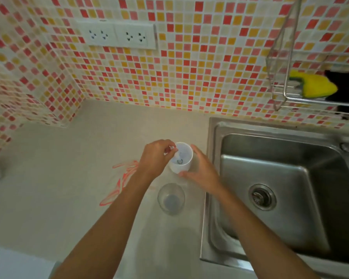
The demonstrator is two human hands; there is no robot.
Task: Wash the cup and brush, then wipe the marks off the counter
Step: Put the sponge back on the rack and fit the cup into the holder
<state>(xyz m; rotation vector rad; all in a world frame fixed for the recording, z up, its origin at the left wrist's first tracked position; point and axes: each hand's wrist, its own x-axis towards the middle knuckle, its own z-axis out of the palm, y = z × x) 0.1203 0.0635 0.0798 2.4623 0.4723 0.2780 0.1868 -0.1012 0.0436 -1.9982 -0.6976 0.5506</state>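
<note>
A white cup (182, 165) stands on the pale counter (69, 178) just left of the sink. A brush (176, 156) rests inside it, its white handle pinched by my left hand (156, 158) at the cup's rim. My right hand (200, 172) is at the cup's right side with fingers spread around it; whether it touches the cup I cannot tell. Red-orange scribbled marks (121, 178) run across the counter, partly hidden under my left forearm.
A clear glass (171, 198) stands on the counter in front of the cup. The steel sink (280, 188) fills the right side. A wire rack (290, 81) on the tiled wall holds a yellow sponge (316, 86). Wall sockets (117, 36) sit above the counter.
</note>
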